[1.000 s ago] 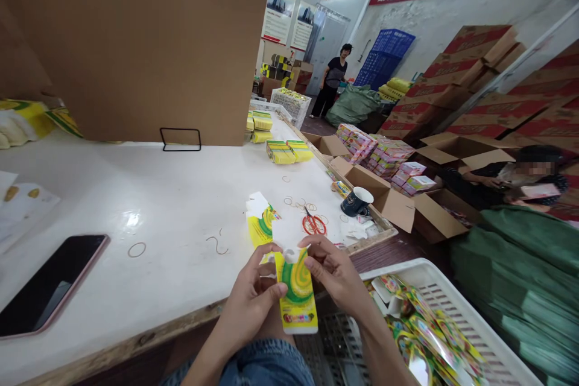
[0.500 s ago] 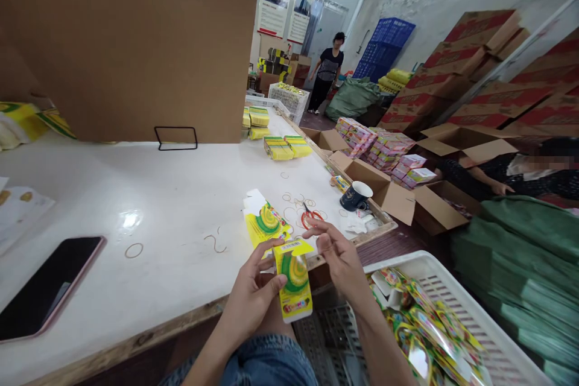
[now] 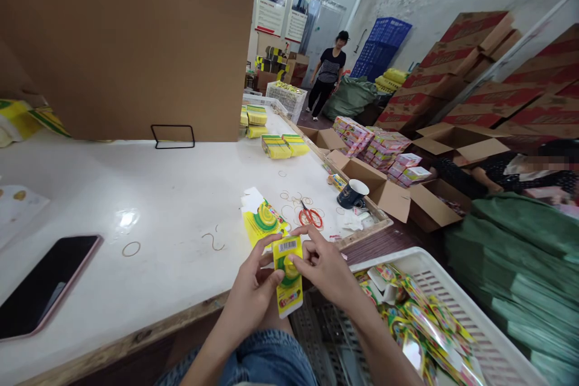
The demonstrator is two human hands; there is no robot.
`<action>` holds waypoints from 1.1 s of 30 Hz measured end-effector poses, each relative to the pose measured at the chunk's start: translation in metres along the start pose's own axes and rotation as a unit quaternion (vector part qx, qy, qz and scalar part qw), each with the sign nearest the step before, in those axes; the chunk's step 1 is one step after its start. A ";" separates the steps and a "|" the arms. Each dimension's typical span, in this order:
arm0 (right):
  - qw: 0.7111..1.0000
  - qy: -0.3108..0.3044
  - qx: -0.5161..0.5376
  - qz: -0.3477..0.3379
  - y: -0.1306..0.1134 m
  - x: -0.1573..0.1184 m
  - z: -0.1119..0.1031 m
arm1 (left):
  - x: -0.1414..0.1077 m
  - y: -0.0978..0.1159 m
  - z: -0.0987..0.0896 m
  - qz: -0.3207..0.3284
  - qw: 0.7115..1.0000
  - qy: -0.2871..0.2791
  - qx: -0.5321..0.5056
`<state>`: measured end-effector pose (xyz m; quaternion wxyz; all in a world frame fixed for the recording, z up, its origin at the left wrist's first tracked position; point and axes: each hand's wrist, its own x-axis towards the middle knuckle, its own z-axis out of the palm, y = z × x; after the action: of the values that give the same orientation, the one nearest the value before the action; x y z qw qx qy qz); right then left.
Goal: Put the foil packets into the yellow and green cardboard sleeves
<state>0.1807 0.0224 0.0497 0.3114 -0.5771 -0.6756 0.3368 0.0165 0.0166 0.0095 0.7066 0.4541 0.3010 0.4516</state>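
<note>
A small yellow and green carton (image 3: pixel 289 297) with a barcode flap on top is held upright over the table's front edge. My left hand (image 3: pixel 252 282) grips it by its left side, thumb on the front face. My right hand (image 3: pixel 324 264) is closed at the top right of the carton, thumb against the front and index finger at the upper edge. On the table just behind lies another flattened yellow carton (image 3: pixel 259 226), partly hidden by my hands. Red-handled scissors (image 3: pixel 310 217) rest beyond my right hand among loose rubber bands (image 3: pixel 284 195).
A black phone (image 3: pixel 47 289) lies at the left of the white table (image 3: pixel 158 205). A dark mug (image 3: pixel 353 194) stands near the right edge. A white basket (image 3: pixel 493 338) of flat cartons is at my right. Yellow packs (image 3: pixel 284 146) sit farther back. Two other people are in the room.
My right hand has moved left and down onto the carton's top, from apart beside it. The barcode flap has folded down towards the front. My left hand keeps its hold.
</note>
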 end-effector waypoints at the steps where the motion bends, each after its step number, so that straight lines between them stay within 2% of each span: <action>1: 1.000 -0.002 -0.004 0.003 -0.001 -0.001 0.001 | 0.000 0.000 0.000 -0.001 1.000 0.004 -0.004; 11: 0.998 0.039 -0.039 0.012 0.001 0.001 0.007 | -0.003 0.002 -0.001 0.003 1.000 0.010 0.017; 15: 0.998 -0.011 0.058 -0.021 0.007 0.000 0.000 | -0.002 0.008 -0.006 -0.013 0.999 0.002 -0.031; 18: 0.991 0.020 0.124 -0.034 0.012 -0.001 -0.001 | -0.002 0.012 -0.005 -0.017 0.998 -0.011 -0.054; 21: 0.973 0.038 0.226 -0.024 0.014 -0.002 0.002 | -0.002 0.009 -0.002 -0.010 0.998 -0.009 -0.062; 24: 0.965 0.042 0.257 -0.029 0.014 -0.005 0.005 | -0.001 0.002 0.000 0.012 0.999 0.008 -0.041; 29: 0.970 0.091 0.218 -0.063 0.012 -0.009 0.005 | 0.003 -0.005 0.002 0.089 0.992 0.050 0.067; 33: 0.974 0.136 0.168 -0.061 0.009 -0.019 0.002 | 0.003 -0.010 0.013 0.141 0.979 0.069 0.127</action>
<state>0.1872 0.0048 0.0408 0.5130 -0.5149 -0.5944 0.3441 0.0326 0.0129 0.0056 0.5498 0.5458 0.3368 0.5352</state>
